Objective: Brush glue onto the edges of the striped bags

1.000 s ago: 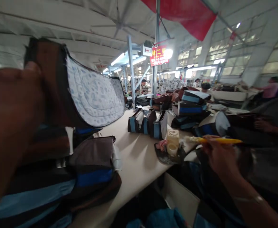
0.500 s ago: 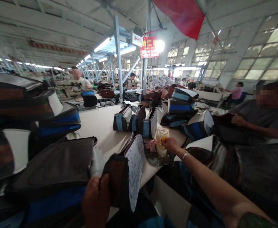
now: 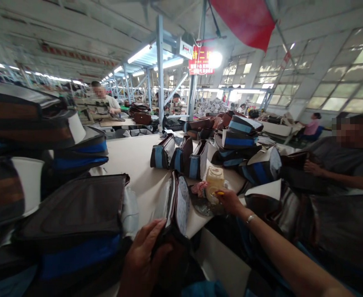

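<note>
My left hand (image 3: 144,260) grips a dark brown bag panel with a white patterned lining (image 3: 178,206), held upright at the near edge of the cream table (image 3: 131,156). My right hand (image 3: 229,200) reaches out to a pale glue jar (image 3: 214,181) that stands on a dark dish (image 3: 204,206). Its fingers are closed round a yellow brush (image 3: 220,192), whose tip is at the jar.
Stacks of brown, black and blue bag pieces (image 3: 69,222) fill the left side. A row of upright bags (image 3: 181,154) and a heap (image 3: 240,140) stand on the table beyond the jar. A seated person (image 3: 342,161) works at the right, and another person (image 3: 102,99) works far left.
My left hand has lowered the bag panel from near my face down to the table's near edge. My right hand has carried the yellow brush to the jar.
</note>
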`<state>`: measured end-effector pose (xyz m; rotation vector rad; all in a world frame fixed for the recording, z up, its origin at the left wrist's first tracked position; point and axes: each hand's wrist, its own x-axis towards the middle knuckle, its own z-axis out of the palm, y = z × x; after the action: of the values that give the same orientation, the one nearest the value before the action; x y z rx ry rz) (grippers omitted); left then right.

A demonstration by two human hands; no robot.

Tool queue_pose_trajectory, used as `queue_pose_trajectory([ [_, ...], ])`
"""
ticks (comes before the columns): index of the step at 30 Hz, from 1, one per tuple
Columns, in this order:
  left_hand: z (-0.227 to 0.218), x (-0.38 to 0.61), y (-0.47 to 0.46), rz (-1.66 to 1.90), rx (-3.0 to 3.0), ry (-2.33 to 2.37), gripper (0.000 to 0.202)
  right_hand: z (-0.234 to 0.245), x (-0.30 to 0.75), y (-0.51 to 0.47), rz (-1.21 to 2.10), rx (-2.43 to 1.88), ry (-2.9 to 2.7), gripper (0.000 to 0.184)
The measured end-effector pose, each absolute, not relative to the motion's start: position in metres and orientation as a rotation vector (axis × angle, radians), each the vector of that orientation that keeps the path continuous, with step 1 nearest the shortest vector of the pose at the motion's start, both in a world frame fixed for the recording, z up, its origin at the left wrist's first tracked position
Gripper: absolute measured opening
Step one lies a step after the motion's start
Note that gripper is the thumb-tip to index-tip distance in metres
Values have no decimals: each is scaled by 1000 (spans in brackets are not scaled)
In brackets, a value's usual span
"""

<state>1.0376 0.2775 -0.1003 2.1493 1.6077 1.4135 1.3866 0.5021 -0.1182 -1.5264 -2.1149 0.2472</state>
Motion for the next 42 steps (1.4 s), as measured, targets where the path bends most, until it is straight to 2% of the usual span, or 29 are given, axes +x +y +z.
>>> queue_pose_trajectory([
  [3, -103, 1040, 268, 1484, 2028, 1579, 39, -118, 1390, 487, 241, -1490, -2062, 14],
  [10, -100, 1046, 258, 1562, 1898, 1553, 36, -106, 1381, 483, 264, -1683, -1636, 36],
  [13, -92, 1053, 263, 1578, 1847, 1513, 32, -93, 1377, 471, 282, -1647, -1559, 37],
  [17, -78, 1068, 273, 1612, 1765, 1475, 29, -57, 1373, 453, 329, -1509, -1500, 35],
  [21, -60, 1084, 284, 1584, 1691, 1370, 27, 1, 1359, 422, 404, -1312, -1496, 41],
  [25, -45, 1098, 292, 1567, 1662, 1292, 22, 58, 1328, 376, 546, -874, -1675, 31],
  [28, -39, 1104, 293, 1544, 1634, 1255, 20, 81, 1306, 356, 515, -634, -1955, 23],
  [31, -36, 1105, 292, 1521, 1610, 1231, 23, 88, 1297, 357, 292, -564, -2251, 19],
  [34, -34, 1105, 292, 1500, 1611, 1232, 25, 91, 1299, 362, 60, -602, -2303, 17],
  [40, -32, 1107, 294, 1509, 1622, 1216, 25, 91, 1299, 350, 193, -546, -2330, 16],
  [42, -33, 1107, 295, 1516, 1621, 1218, 24, 88, 1302, 348, 142, -575, -2369, 16],
])
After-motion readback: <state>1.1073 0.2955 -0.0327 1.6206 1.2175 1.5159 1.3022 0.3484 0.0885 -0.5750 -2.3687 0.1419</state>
